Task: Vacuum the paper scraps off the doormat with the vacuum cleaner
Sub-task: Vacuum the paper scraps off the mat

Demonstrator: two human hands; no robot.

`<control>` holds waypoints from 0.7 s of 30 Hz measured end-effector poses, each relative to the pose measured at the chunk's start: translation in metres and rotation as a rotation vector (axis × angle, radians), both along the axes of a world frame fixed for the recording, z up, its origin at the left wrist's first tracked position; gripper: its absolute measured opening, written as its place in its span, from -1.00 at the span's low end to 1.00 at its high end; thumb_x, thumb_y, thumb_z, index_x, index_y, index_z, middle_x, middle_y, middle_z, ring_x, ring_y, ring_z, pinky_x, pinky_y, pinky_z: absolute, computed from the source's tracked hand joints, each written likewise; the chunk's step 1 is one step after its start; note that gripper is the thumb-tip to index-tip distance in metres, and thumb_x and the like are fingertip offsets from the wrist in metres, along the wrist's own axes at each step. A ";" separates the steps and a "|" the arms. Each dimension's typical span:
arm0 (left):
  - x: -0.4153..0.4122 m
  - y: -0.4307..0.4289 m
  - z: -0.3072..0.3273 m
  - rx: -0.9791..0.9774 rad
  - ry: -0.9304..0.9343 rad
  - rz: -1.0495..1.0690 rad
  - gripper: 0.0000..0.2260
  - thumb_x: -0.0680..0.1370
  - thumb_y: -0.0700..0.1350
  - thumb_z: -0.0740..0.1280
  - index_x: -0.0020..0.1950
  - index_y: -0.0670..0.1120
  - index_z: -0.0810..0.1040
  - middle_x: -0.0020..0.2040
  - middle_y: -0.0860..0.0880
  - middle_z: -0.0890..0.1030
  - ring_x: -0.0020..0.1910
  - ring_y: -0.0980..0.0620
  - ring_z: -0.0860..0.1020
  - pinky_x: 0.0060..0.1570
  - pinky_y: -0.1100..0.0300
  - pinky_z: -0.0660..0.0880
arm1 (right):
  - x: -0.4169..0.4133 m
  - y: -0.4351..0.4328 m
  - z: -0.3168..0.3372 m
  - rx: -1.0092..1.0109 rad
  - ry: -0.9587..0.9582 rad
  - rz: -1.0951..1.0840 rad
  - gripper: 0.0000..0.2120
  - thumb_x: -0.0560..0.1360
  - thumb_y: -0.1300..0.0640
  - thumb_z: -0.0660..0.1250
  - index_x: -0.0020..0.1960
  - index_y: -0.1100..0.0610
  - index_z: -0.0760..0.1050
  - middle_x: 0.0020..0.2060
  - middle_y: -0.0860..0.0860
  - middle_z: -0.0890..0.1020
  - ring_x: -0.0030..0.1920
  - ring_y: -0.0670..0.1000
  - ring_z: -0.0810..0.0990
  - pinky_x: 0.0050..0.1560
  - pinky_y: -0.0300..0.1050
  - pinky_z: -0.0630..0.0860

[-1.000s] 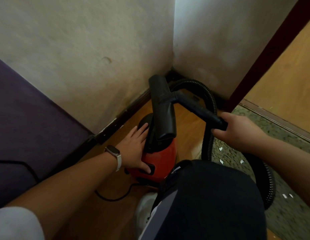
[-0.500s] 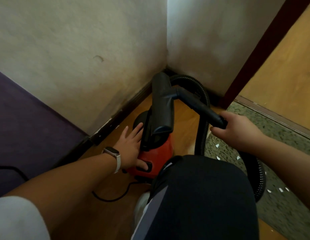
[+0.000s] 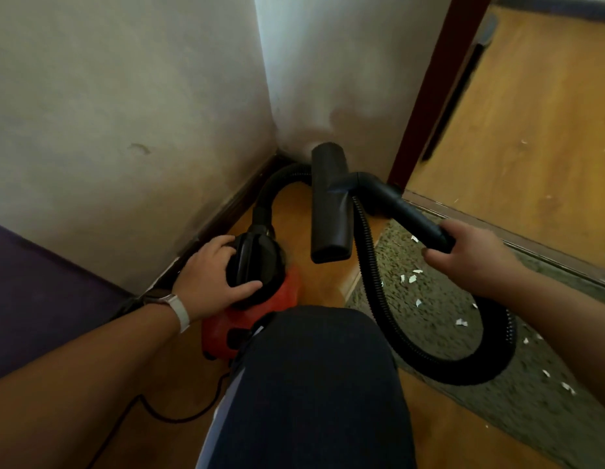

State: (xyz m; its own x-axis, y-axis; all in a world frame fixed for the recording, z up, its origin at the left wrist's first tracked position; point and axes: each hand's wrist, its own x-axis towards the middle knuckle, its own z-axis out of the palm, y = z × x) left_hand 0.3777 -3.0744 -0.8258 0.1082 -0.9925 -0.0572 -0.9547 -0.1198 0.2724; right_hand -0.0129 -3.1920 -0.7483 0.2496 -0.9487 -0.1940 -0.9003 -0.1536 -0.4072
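Note:
A small red vacuum cleaner (image 3: 287,294) with a black top stands on the wooden floor near the wall corner. My left hand (image 3: 213,277) rests on its black top, fingers spread over it. My right hand (image 3: 470,262) grips the black wand (image 3: 405,209), holding the flat black nozzle (image 3: 329,211) in the air, off the floor and left of the mat. The ribbed black hose (image 3: 375,289) loops from the vacuum's top, down across the speckled grey-green doormat (image 3: 429,319) and up to the wand. Several white paper scraps (image 3: 411,278) lie scattered on the mat.
My knee in dark trousers (image 3: 314,384) fills the lower middle. Two white walls meet in a corner (image 3: 267,96) ahead. A dark door frame (image 3: 429,86) and a metal threshold strip (image 3: 497,231) border the mat. A black power cord (image 3: 165,416) trails on the floor at lower left. A purple surface (image 3: 40,292) lies on the left.
My right hand has swung the wand and nozzle to the right, off the vacuum's top. My left hand has shifted up onto the black top of the vacuum.

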 end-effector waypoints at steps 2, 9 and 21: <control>-0.005 -0.013 0.008 -0.060 -0.038 0.008 -0.31 0.38 0.33 0.36 0.28 -0.16 0.52 0.38 -0.11 0.43 0.37 -0.11 0.41 0.30 -0.11 0.43 | -0.013 -0.001 0.003 -0.018 -0.001 -0.037 -0.82 0.48 0.03 0.43 0.02 0.02 0.49 -0.29 0.02 0.58 -0.32 0.05 0.59 -0.26 -0.03 0.56; -0.073 -0.078 0.033 -0.010 -0.160 -0.506 -0.51 0.51 0.22 0.29 0.28 -0.09 0.54 0.23 -0.06 0.55 0.18 -0.05 0.54 0.13 0.06 0.52 | -0.067 -0.003 0.005 -0.019 -0.052 -0.168 -0.83 0.46 0.01 0.43 -0.02 0.00 0.49 -0.30 0.01 0.59 -0.31 0.04 0.59 -0.27 -0.06 0.51; -0.280 -0.123 -0.031 0.322 -0.382 -1.111 -0.19 0.48 0.20 0.38 0.59 -0.03 0.08 0.56 -0.05 0.20 0.50 -0.08 0.21 0.48 -0.05 0.18 | -0.129 -0.013 0.017 -0.056 -0.277 -0.389 -0.87 0.46 0.02 0.38 -0.05 0.03 0.48 -0.30 0.05 0.57 -0.29 0.11 0.58 -0.28 -0.08 0.48</control>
State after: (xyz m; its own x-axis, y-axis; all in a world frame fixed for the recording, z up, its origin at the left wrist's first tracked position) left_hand 0.0973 -3.1975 -0.8567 -0.7275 -0.5013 -0.4685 -0.5922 0.8035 0.0598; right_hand -0.1417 -3.2049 -0.7312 -0.0907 -0.9890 -0.1167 -0.7540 0.1448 -0.6407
